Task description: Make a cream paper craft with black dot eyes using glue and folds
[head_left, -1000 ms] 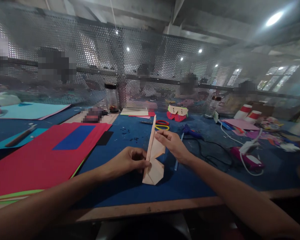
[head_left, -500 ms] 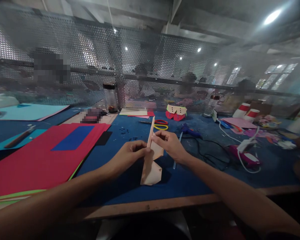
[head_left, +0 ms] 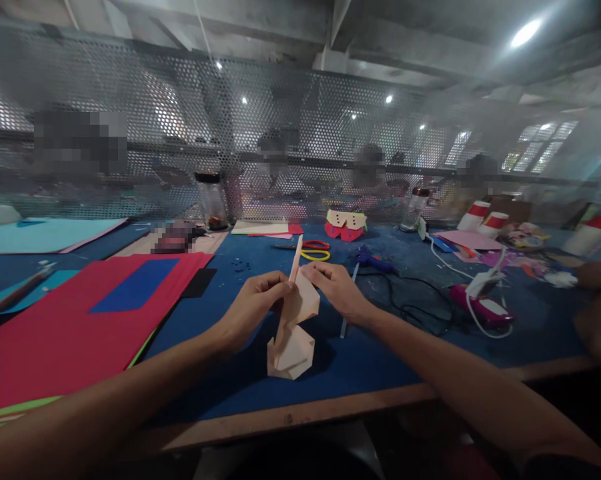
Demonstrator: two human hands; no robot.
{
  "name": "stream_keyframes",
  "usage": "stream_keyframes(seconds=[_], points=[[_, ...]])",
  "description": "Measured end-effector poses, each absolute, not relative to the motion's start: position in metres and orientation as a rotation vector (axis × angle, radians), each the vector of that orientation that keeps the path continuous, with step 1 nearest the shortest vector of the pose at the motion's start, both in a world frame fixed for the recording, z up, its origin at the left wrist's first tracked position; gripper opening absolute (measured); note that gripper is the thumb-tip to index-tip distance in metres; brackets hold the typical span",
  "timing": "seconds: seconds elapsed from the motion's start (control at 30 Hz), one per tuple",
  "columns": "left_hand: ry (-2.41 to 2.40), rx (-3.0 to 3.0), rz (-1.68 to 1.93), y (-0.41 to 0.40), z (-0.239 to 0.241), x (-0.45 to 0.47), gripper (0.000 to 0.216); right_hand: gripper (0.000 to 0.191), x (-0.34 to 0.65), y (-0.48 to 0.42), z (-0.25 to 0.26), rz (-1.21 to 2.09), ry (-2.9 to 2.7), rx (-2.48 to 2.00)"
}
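Note:
A cream paper cutout [head_left: 296, 347], folded lengthwise with hexagon-like lobes, is held up in front of me over the blue table. My left hand [head_left: 263, 297] pinches its folded edge between thumb and fingers. On the other side, my right hand [head_left: 337, 287] grips the upper part of the paper near the fold, fingertips closed. Beyond the hands lie scissors [head_left: 316, 250] with red and yellow handles. Past them sits a small cream and red paper piece [head_left: 346, 225] with black dots. To the right of my right hand rests a blue glue gun [head_left: 374, 260] with a clear stick.
Red paper sheets [head_left: 80, 333] with a blue strip [head_left: 135, 285] cover the left side. A knife [head_left: 23, 288] lies farther left. Glass jars [head_left: 211, 200] stand by the mesh screen. At right are a magenta power strip [head_left: 480, 307], cables, paper cups [head_left: 493, 224] and another person's hand [head_left: 600, 313].
The camera view has shifted slightly to the right. The folded cutout has turned and opened somewhat, so more of its lower lobe shows on the left. Both hands still hold it.

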State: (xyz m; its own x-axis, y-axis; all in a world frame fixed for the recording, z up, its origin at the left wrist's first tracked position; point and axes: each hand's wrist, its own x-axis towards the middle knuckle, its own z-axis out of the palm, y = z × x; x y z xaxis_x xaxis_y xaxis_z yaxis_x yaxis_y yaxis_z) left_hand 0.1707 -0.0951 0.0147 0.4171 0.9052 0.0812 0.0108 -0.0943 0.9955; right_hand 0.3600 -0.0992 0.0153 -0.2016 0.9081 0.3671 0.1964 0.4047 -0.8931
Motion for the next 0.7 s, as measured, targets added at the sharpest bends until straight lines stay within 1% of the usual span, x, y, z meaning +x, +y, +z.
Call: stream_keyframes(seconds=[0.07,0.2,0.57,0.7], points=[[0.866,1.47,0.935,-0.0949,0.0131,0.1688,0.028,0.036,0.3589,-0.0994,0.0154,0.888,-1.662,-0.988],[0.857,1.471,0.929,-0.0955,0.0108,0.1665,0.027,0.03,0.3573,-0.1001,0.0148,0.882,-1.686,-0.986],[0.849,1.481,0.902,-0.0986,0.0093,0.1659,0.028,0.026,0.3568,-0.0996,0.0136,0.86,-1.741,-0.964],[0.868,1.486,0.911,-0.0988,0.0087,0.1654,0.028,0.029,0.3563,-0.1015,0.0147,0.843,-1.761,-0.976]])
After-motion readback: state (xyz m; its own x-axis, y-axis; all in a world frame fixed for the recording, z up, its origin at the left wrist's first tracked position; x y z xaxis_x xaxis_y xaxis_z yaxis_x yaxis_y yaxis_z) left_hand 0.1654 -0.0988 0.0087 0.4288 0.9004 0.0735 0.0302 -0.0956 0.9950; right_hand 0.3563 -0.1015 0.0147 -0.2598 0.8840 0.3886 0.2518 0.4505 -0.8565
